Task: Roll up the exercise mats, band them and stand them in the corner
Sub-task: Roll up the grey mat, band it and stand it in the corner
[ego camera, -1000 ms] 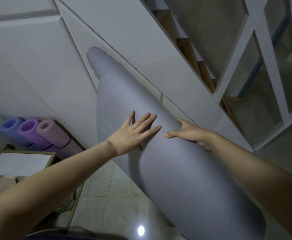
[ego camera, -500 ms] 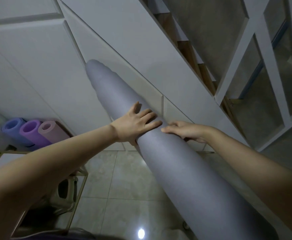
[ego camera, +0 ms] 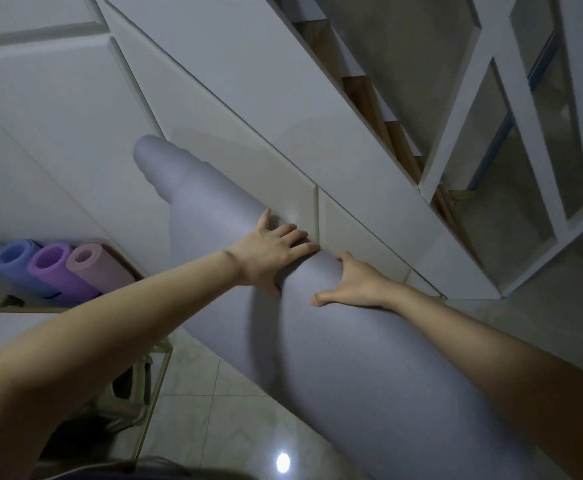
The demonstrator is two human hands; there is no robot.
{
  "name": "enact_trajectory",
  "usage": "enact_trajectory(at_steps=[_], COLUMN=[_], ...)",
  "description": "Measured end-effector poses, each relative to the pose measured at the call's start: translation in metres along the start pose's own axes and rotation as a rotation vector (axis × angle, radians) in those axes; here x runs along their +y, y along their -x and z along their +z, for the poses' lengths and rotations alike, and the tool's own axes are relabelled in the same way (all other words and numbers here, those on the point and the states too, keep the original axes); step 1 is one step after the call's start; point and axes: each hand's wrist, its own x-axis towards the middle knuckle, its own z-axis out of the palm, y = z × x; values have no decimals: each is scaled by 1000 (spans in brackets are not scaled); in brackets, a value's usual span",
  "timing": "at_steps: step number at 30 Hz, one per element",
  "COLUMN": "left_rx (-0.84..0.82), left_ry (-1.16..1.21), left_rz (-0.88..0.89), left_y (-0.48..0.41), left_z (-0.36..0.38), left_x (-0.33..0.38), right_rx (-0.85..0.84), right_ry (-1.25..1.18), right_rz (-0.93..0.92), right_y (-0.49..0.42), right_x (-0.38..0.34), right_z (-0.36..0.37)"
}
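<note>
Steadying the grey mat against the wall

At your left, three rolled mats [ego camera: 58,268] sit in the corner. The loosely rolled grey mat [ego camera: 317,358] leans on the white panelling [ego camera: 248,116]. Your left hand [ego camera: 269,251] presses flat on it, fingers straight. Your right hand [ego camera: 352,284] wraps its far edge, thumb across the front. Snug the roll tight under both palms before banding, or it will likely spring open.

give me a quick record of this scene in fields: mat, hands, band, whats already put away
mat in hand: grey mat, rolled, tilted along the white panels
left hand: fingers flat on the roll
right hand: grips its right side
band: none visible on it
put away: blue mat, purple mat, pink mat, rolled, side by side at left
</note>
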Motion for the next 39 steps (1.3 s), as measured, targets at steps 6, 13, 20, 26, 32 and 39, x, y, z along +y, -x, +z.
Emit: enact_trajectory(at_steps=[6, 13, 20, 26, 32, 39], left_rx=[274, 212, 230, 140, 104, 262], left_ry=[12, -68, -114, -70, -180, -191], left_rz=[-28, -41, 76, 76, 22, 10], left_y=[37, 39, 19, -8, -10, 21], left_z=[36, 33, 9, -5, -8, 13], left_x=[32, 31, 4, -1, 3, -6], right_rx=[-79, -398, -380, -12, 129, -167], right_ry=[-274, -467, -424, 163, -49, -476], right_rz=[53, -18, -76, -92, -82, -97], right_y=[-5, -5, -4, 3, -2, -4], right_x=[18, 16, 3, -26, -12, 18], right_z=[-5, -12, -21, -10, -1, -24])
